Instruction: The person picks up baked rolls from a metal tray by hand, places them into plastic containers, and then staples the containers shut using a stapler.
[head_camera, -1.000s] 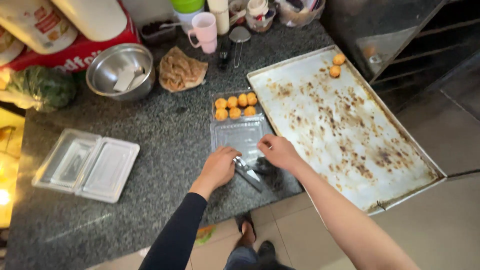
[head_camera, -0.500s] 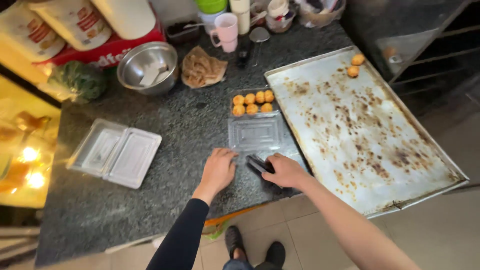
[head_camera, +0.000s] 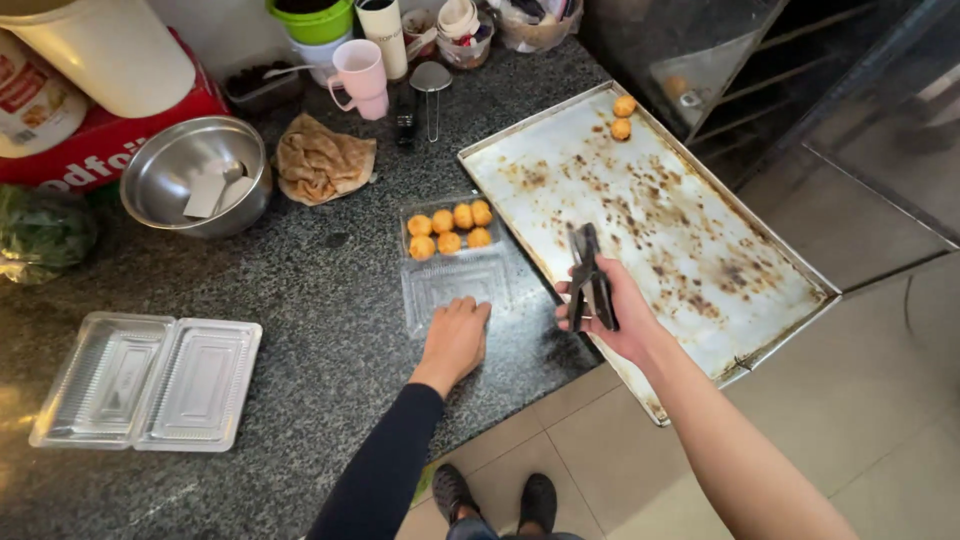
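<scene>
My right hand (head_camera: 612, 318) grips black tongs (head_camera: 586, 270), lifted upright over the near edge of a large stained baking tray (head_camera: 700, 250). My left hand (head_camera: 455, 337) rests flat on the granite counter, fingertips touching the open lid of a clear plastic clamshell box (head_camera: 455, 285). The box's far half holds several round golden pastry balls (head_camera: 449, 230). Two more golden balls (head_camera: 622, 117) sit at the tray's far corner.
A second clear clamshell box (head_camera: 150, 380) lies open at the left. Behind are a steel bowl (head_camera: 200, 180), a crumpled brown paper (head_camera: 322, 160), a pink mug (head_camera: 360, 75), a small strainer (head_camera: 431, 85), a red box (head_camera: 100, 150) and jars. Tiled floor lies below the counter edge.
My right hand picked the tongs up off the counter and raised them toward the tray. My left hand stayed by the box lid. The camera view shifted.
</scene>
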